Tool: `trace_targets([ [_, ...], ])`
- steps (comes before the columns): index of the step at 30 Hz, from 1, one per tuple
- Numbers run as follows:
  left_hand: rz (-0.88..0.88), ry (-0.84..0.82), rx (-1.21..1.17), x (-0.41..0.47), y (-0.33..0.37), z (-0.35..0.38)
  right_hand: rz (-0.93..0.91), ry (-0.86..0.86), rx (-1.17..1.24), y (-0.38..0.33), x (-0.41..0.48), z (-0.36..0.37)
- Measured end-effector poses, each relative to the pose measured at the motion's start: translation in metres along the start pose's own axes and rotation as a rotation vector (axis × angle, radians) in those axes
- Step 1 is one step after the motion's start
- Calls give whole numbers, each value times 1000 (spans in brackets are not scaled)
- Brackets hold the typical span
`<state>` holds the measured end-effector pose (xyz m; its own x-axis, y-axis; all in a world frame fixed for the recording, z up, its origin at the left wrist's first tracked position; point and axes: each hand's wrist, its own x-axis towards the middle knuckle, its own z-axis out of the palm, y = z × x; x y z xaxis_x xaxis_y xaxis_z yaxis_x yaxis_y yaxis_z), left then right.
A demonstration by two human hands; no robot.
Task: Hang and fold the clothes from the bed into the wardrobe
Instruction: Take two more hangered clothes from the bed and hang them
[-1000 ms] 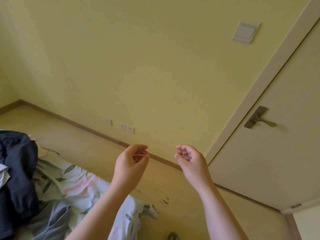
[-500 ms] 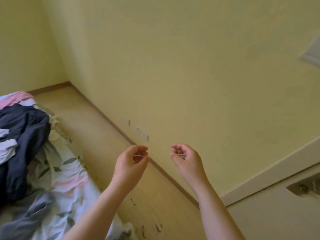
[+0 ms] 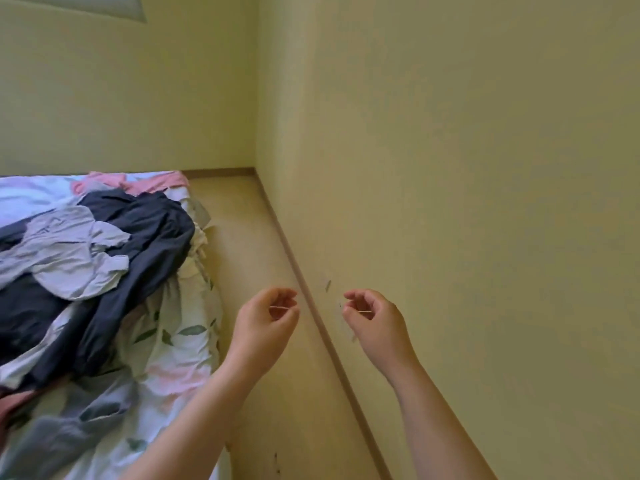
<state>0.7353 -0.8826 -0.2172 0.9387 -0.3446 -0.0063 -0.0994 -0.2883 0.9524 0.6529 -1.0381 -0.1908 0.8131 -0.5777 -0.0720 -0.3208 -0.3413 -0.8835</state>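
Our left hand (image 3: 265,320) and right hand (image 3: 375,318) are up side by side, apart, fingers curled in. Thin pale sliver (image 3: 278,308) at each; can't tell if pinched. Clothes pile (image 3: 69,258) sits on bed (image 3: 180,348), left. Dark garment (image 3: 149,237) runs near-left to far-right.

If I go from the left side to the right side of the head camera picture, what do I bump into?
pile of clothes → flowery bed edge → left hand → right hand → yellow wall
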Motion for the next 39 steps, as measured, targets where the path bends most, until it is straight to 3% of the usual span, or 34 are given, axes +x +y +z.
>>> trace_targets([
  [19, -279, 614, 98, 155, -9, -46, -286, -719, -48, -71, 257, 134],
  [27, -354, 751, 101, 213, -37, -86, -291, -872, -77, -99, 323, 206],
  [39, -373, 754, 70, 343, -72, -170, -259, -860, -88, -153, 434, 313],
])
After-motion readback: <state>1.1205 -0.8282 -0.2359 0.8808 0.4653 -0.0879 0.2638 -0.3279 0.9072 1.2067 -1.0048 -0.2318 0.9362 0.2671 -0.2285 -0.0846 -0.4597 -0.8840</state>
